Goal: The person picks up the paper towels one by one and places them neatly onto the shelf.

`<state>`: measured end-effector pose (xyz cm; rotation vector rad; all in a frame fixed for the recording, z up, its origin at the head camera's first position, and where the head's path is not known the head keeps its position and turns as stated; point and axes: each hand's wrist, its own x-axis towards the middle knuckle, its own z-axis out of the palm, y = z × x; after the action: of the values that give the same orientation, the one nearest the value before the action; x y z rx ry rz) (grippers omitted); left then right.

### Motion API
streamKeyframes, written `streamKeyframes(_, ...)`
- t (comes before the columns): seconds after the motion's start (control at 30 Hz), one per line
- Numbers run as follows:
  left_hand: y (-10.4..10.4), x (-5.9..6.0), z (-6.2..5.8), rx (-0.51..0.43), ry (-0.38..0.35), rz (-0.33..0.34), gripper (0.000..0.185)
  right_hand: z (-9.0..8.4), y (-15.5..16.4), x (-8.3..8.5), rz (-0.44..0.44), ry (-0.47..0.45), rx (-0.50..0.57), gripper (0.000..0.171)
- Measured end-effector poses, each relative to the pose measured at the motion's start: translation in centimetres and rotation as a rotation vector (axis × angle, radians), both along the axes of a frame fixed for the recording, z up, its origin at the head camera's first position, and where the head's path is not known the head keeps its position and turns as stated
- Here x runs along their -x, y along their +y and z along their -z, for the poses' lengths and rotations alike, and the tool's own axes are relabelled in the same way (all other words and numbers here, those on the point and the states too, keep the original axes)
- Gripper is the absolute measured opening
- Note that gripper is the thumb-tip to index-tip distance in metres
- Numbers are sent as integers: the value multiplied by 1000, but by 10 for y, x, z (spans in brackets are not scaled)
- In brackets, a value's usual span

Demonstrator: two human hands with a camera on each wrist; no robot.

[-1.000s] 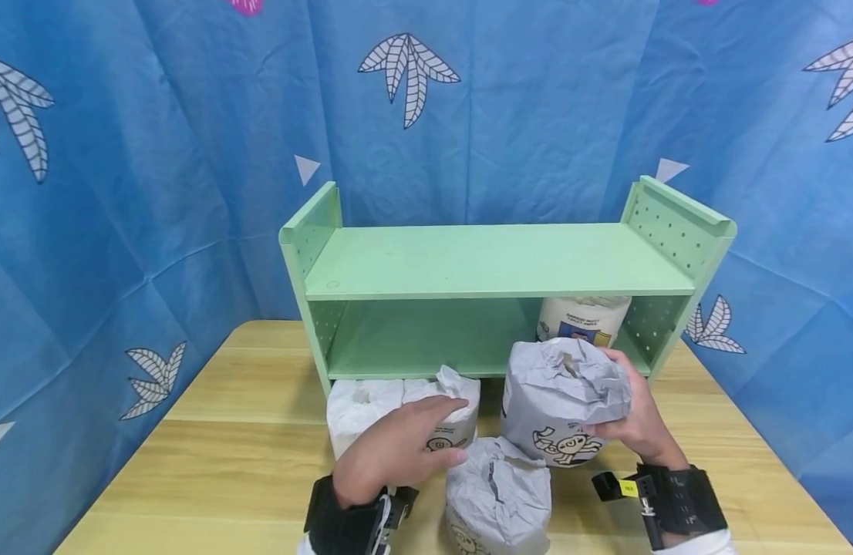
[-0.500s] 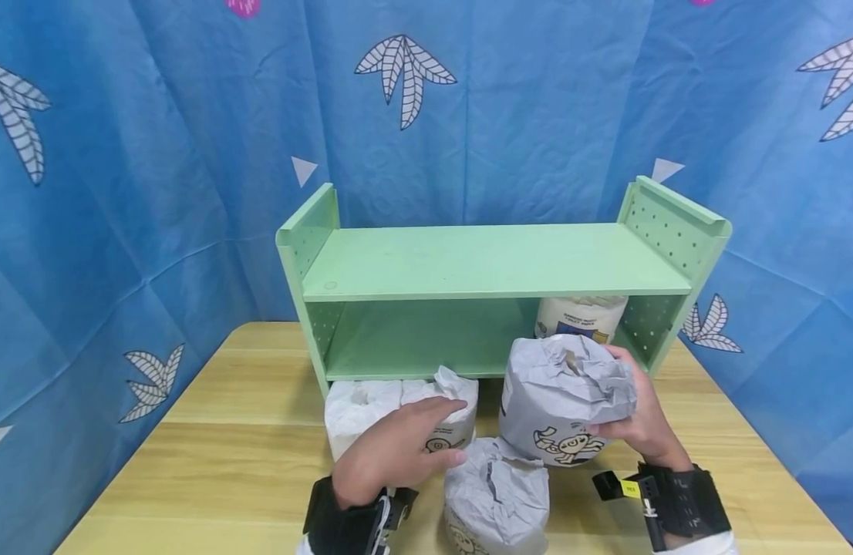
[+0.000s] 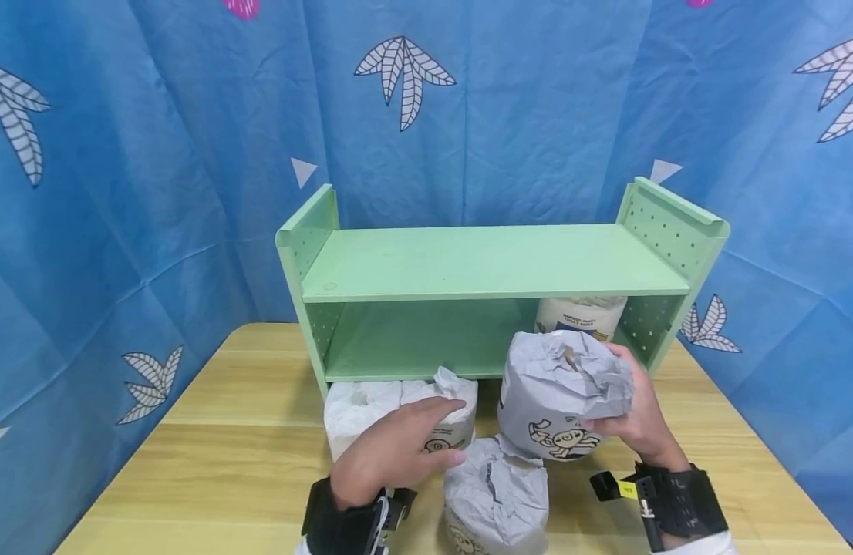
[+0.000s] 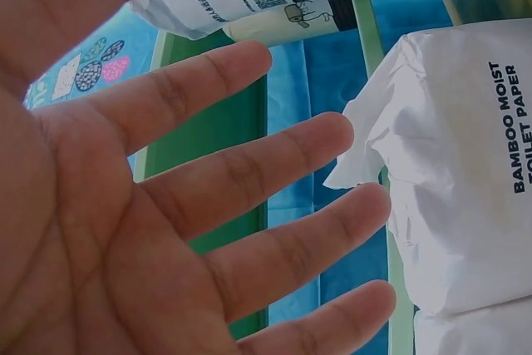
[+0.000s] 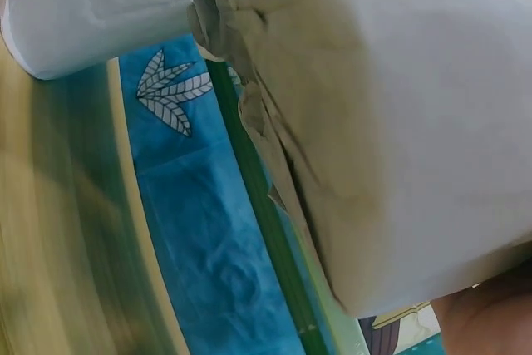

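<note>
My right hand grips a paper-wrapped toilet roll by its right side, in front of the shelf. The roll has a cartoon figure on its wrapper and fills much of the right wrist view. Its crumpled top faces up and tilts a little to the right. My left hand hovers palm down with fingers spread, holding nothing. Beneath and beyond it stand two white wrapped toilet rolls, one partly hidden by the hand. Another wrapped roll stands on the table between my hands, overlapped by the gripped one.
A green two-tier shelf with raised perforated sides stands at the back of the wooden table. On its lower tier, at the right end, sits a printed toilet roll. A blue patterned cloth hangs behind.
My right hand has raised the gripped toilet roll slightly, and it now covers more of the shelf roll. The left hand stays in place.
</note>
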<state>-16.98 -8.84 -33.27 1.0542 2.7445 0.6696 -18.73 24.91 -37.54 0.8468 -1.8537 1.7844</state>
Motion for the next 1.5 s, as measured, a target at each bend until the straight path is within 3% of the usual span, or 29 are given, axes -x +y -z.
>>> streamKeyframes(0.53,-3,3,-3,-2,-8,-14,65,-4,-11,7,49,60,54,89)
streamKeyframes(0.77,-4,5,-2,-24,14,5,63,-7,-11,3,104,11,12,87)
streamKeyframes(1.23,-6,8,-6,-38,25,14,63,-21,-26,10,219,-31,71,82)
streamKeyframes(1.5,-8,6,-1,-35,-3,2,62,-16,-31,12,219,-49,79,83)
